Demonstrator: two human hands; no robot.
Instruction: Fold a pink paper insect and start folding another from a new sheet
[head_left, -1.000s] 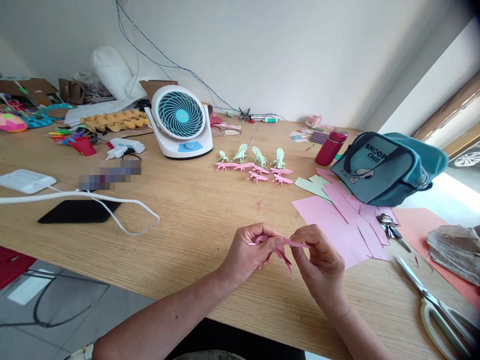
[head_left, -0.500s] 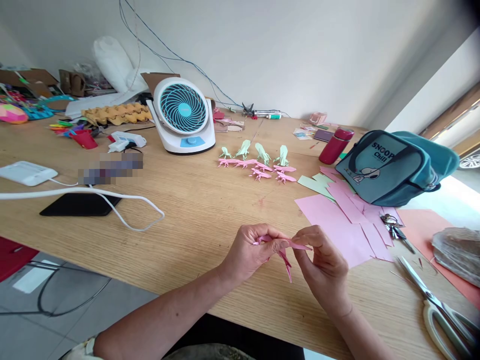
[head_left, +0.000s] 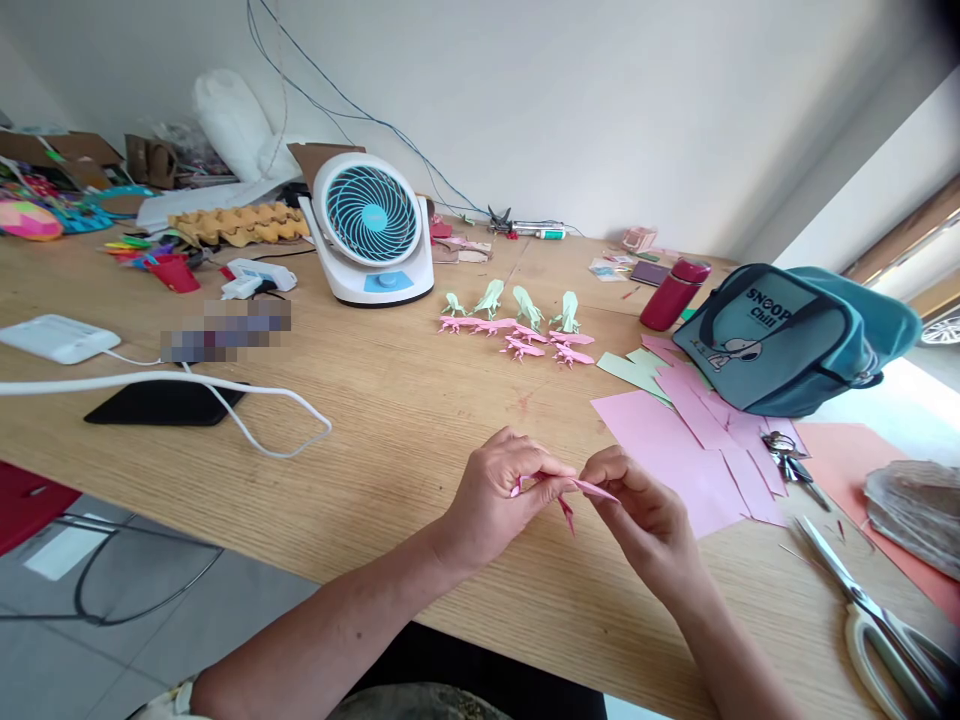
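Pinched between thumb and fingers, the left hand keeps a narrow grip on a folded pink paper piece, while the right hand closes its fingertips on the piece's outer end. From the head view, the piece is held up over the near edge of the worktop — pale, grained wood with a faint reddish smudge beyond the hands.

Farther back, a row of green paper figures stands just behind some pink paper figures. To the right lie loose pink sheets, a teal bag, a red bottle, keys and, near the edge, large scissors. On the left, a white cable runs across a black pad, and a white fan faces forward.

Behind the worktop rises a plain pale wall, with thin blue cables sagging down it. At lower left, a red seat shows above grey floor tiles; at far right — past the bright opening — sits a car wheel.
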